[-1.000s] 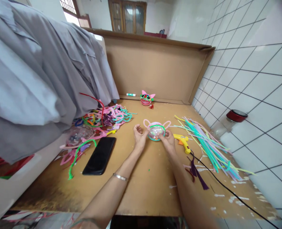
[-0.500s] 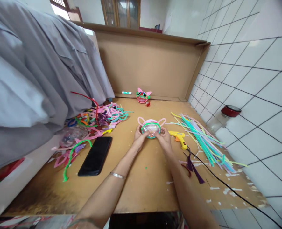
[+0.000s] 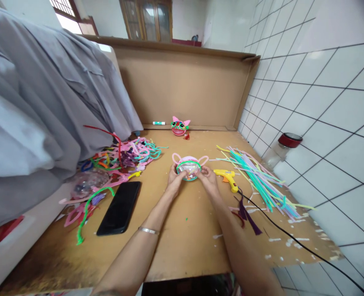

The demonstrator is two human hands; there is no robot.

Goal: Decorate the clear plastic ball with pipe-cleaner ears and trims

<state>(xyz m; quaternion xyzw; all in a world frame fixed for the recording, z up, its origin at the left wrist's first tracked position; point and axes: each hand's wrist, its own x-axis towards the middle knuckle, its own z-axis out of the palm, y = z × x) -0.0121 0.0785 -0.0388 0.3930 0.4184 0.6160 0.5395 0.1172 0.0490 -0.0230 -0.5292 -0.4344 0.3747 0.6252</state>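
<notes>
Between my two hands is a round craft piece (image 3: 188, 166) with a clear, shiny middle, a green pipe-cleaner band across it and two pink looped ears on top. My left hand (image 3: 176, 179) grips its left side, the thumb laid over the front. On the opposite side my right hand (image 3: 208, 179) is closed on the rim, its thumb also on the front. Fingers behind the piece are hidden. Just right of my right hand lies a yellow hot glue gun (image 3: 228, 178) with a black cord.
Pipe cleaners (image 3: 256, 176) lie in a bundle at right, near a glass jar (image 3: 282, 150). At left are a tangled pipe-cleaner heap (image 3: 135, 154) and a black phone (image 3: 119, 208). A finished animal head (image 3: 179, 126) and a glue stick (image 3: 159, 123) rest by the cardboard wall (image 3: 185, 86).
The view has shifted slightly, so everything sits a little further left. Both hands keep their hold on the craft piece, with the thumbs hardly moved.
</notes>
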